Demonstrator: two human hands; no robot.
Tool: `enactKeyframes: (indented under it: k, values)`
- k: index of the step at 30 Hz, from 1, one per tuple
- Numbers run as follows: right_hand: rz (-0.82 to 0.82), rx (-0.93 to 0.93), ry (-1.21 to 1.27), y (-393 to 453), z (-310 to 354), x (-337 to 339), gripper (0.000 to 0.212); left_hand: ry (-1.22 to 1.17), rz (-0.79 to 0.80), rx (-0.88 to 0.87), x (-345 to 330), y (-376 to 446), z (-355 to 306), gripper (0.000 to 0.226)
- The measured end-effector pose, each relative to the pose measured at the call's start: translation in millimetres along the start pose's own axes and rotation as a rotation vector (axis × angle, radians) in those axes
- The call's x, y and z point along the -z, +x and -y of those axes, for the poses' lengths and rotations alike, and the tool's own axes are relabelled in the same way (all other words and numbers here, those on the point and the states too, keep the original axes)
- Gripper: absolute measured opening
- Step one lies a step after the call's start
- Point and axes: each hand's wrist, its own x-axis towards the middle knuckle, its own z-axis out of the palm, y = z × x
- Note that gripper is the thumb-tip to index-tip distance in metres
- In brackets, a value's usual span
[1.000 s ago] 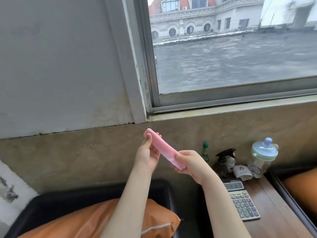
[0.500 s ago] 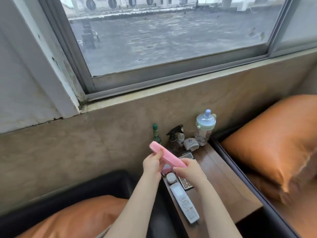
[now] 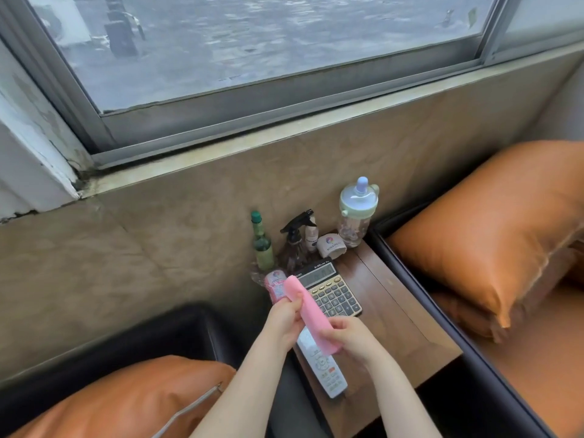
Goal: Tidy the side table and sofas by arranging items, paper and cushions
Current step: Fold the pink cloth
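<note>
two bare hands hold a folded pink cloth (image 3: 311,314) above the near left part of a small wooden worktop (image 3: 398,314) set between two sofas under a window. the left hand (image 3: 284,320) pinches the cloth along its left side, thumb on top, so that grip is closed around the cloth. the right hand (image 3: 350,336) curls round the cloth's near end, its grip also holding the cloth. the cloth slants from the far left down to the near right, raised above the worktop.

beneath the hands a white remote control (image 3: 325,371) lies along the worktop's left edge, reaching its near edge. a calculator (image 3: 330,289) lies flat just beyond the hands. a pink packet (image 3: 275,286) sits at the left edge, partly behind the cloth. at the far left corner stand a green bottle (image 3: 263,245) and a dark spray bottle (image 3: 295,240), with a small white bottle (image 3: 310,237) and a white roll (image 3: 331,245) beside them. a clear bottle with a pale green lid (image 3: 357,213) stands at the far right corner.

an orange cushion (image 3: 493,229) leans on the right sofa. another orange cushion (image 3: 126,403) lies on the left sofa.
</note>
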Motion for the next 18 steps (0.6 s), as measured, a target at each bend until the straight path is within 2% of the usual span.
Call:
enactKeyframes:
  k: [2, 3, 7, 9, 14, 18]
  values:
    - [0.017, 0.009, -0.031, 0.1, -5.4, 2.7, 0.033, 0.031, -0.002, 0.008, 1.0, 6.2, 9.3, 0.031]
    - [0.015, 0.016, -0.044, 0.8, -8.3, 3.3, 0.034, 0.05, -0.002, 0.009, 2.0, 8.6, 13.3, 0.031]
    - [-0.023, 0.018, -0.077, 6.4, -20.2, 10.3, 0.013, 0.119, 0.033, 0.015, 8.1, 16.1, 24.6, 0.032]
    - [-0.037, -0.005, -0.06, 9.1, -26.9, 13.6, 0.015, 0.156, 0.037, 0.021, 9.2, 19.0, 28.9, 0.03]
    - [-0.047, -0.052, -0.123, 8.4, -45.2, 19.0, 0.014, 0.269, -0.076, 0.029, 8.2, 31.4, 42.7, 0.029]
    - [-0.167, 0.007, -0.19, 6.4, -66.1, 29.9, 0.016, 0.43, -0.153, 0.061, 5.5, 42.8, 55.6, 0.036]
